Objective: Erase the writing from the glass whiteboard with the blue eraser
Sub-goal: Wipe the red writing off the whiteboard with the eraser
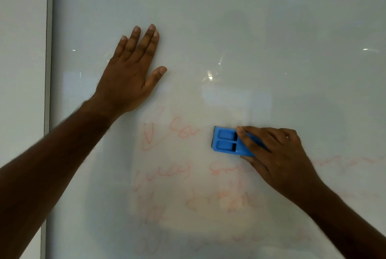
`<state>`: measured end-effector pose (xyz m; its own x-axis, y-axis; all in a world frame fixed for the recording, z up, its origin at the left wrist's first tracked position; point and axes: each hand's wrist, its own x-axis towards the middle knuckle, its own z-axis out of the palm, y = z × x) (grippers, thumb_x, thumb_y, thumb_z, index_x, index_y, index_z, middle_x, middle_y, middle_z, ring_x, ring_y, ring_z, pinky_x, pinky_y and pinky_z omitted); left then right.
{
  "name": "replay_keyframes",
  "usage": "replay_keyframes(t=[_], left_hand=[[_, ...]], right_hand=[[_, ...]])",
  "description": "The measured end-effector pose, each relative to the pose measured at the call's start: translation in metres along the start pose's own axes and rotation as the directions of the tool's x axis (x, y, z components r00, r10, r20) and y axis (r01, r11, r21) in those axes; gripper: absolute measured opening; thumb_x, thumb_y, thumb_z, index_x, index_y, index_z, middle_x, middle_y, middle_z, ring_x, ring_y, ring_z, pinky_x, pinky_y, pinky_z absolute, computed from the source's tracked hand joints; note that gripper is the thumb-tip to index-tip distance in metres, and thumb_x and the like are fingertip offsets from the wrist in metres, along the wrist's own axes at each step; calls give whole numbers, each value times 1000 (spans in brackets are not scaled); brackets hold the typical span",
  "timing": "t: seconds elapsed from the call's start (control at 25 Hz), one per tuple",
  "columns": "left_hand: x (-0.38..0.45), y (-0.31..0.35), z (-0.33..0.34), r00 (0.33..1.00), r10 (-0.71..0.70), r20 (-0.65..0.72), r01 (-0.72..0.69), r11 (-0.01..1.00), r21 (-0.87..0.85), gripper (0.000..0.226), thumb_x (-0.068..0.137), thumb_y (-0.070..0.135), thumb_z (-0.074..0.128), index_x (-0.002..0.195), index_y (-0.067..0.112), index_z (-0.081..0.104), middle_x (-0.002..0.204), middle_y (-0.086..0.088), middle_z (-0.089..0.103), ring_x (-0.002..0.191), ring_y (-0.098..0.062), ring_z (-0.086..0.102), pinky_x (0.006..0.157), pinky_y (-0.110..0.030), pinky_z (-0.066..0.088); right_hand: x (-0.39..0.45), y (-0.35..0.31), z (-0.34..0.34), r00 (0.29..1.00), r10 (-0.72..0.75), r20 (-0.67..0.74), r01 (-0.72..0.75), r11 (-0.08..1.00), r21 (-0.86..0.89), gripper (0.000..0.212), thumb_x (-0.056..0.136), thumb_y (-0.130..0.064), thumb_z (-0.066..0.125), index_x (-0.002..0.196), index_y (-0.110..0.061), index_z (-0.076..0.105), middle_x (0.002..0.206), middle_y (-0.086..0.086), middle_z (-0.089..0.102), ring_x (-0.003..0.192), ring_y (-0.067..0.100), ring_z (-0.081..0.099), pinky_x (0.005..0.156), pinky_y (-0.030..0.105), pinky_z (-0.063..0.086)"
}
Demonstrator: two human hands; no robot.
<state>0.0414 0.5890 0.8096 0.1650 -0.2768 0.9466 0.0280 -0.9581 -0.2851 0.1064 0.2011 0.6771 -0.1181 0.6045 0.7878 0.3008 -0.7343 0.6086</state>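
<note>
Pressing our right hand (pixel 277 152) against the glass whiteboard (pixel 271 39), we log these items. Blue eraser (pixel 227 141): held flat on the glass at about four o'clock from centre, thumb on its top edge, fingers wrapped along its lower side. Red writing (pixel 179 131): faint, smeared lines to the eraser's nine o'clock and six o'clock. Left hand (pixel 129 74): palm flat on the board at ten o'clock, fingers together, thumb splayed, holding nothing. Board frame (pixel 49 49): grey strip at nine o'clock.
</note>
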Motion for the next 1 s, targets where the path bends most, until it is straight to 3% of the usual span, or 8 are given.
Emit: replay_keyframes(t=[0.24, 0.48, 0.64, 0.84, 1.0], left_hand=[[-11, 5, 5, 999, -26, -41, 27, 1000, 14, 73, 116, 53, 25, 175, 10, 15, 184, -7, 12, 170, -32, 6, 138, -47, 4], [-33, -8, 4, 1000, 10, -26, -9, 999, 37, 73, 117, 53, 19, 175, 10, 14, 184, -7, 11, 171, -30, 6, 139, -49, 7], [-53, -14, 3, 999, -12, -36, 13, 999, 51, 72, 117, 51, 20, 175, 9, 15, 183, -9, 12, 171, -31, 7, 138, -53, 10], [-65, -12, 5, 998, -55, -38, 57, 997, 47, 70, 117, 47, 27, 175, 10, 14, 184, -7, 10, 171, -29, 4, 139, -52, 8], [-70, -12, 6, 996, -72, -43, 74, 997, 28, 70, 116, 45, 27, 175, 10, 13, 184, -8, 9, 171, -28, 2, 139, -47, 2]], right_hand=[[52, -1, 3, 980, 199, -23, -196, 978, 75, 60, 101, -46, 53, 154, -19, 46, 140, 2, 59, 107, 30, 60, 84, 47, 44], [52, -53, 10, 994, 100, -42, -97, 993, 71, 58, 101, -44, 53, 152, -18, 47, 139, 3, 60, 105, 29, 58, 86, 48, 45], [17, -47, 10, 999, 14, -42, -12, 999, 37, 53, 102, -43, 52, 147, -15, 52, 135, 7, 64, 101, 30, 61, 83, 48, 46], [37, -21, 6, 988, 146, -55, -143, 988, 52, 57, 104, -45, 49, 152, -15, 48, 136, 7, 61, 99, 33, 62, 80, 47, 44], [77, -41, 8, 976, 206, -69, -199, 976, 90, 59, 103, -46, 48, 154, -17, 46, 139, 4, 59, 103, 31, 59, 83, 47, 43]])
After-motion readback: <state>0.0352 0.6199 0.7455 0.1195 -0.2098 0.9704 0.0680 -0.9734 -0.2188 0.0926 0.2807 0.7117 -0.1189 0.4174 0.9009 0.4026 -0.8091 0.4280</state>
